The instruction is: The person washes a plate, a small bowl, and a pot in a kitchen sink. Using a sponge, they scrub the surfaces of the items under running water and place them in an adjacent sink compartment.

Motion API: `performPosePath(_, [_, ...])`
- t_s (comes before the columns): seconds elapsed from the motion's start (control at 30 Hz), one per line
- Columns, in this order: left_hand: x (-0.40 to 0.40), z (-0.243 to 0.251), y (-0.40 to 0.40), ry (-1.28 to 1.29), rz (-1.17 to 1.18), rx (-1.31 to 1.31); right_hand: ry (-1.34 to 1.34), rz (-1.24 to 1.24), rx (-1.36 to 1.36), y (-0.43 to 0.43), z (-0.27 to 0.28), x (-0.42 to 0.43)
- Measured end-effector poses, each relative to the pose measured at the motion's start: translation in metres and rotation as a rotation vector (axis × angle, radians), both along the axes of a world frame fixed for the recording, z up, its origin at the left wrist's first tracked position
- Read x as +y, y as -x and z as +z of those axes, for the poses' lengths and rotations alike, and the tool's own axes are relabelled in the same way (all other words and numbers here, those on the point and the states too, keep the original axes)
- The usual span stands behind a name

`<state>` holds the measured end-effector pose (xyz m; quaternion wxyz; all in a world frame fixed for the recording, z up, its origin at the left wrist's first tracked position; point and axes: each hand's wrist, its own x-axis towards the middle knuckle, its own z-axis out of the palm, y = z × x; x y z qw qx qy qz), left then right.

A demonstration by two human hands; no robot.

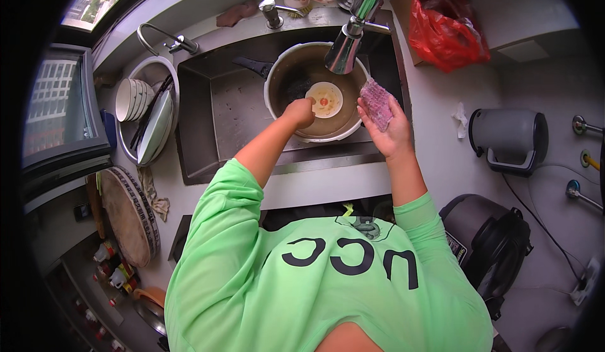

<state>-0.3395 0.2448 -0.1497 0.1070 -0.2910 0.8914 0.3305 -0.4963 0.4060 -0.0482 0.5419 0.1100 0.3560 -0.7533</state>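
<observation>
A metal pot point(283, 68) with a dark handle stands in the sink point(236, 101) and holds murky water. My left hand point(300, 113) reaches over its near left rim and grips the edge of a small pale dish point(326, 98) inside the pot; a reddish mark shows at the dish's middle. At the pot's right rim, my right hand point(391, 130) holds a pink textured scrubbing cloth point(376, 104) across its fingers, palm up. The chrome faucet head point(341, 59) hangs over the pot's upper right edge. What lies under the dish is hidden.
Left of the sink, a basin point(175, 83) holds stacked bowls point(133, 100) and chopsticks. A small curved tap point(179, 44) and a soap dispenser point(272, 14) line the back edge. On the right are a red plastic bag point(444, 31), a grey kettle point(508, 137) and a dark electric cooker point(487, 238).
</observation>
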Motion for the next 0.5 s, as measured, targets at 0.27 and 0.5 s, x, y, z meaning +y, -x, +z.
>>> performPosePath(0.27, [-0.017, -0.146, 0.039, -0.637, 1.048, -0.305, 0.009, -0.043, -0.053, -0.003, 0.015, 0.017])
performPosePath(0.5, [0.000, -0.149, 0.057, -1.139, 1.355, -0.095, -0.064, -0.100, 0.046, 0.002, 0.010, 0.027])
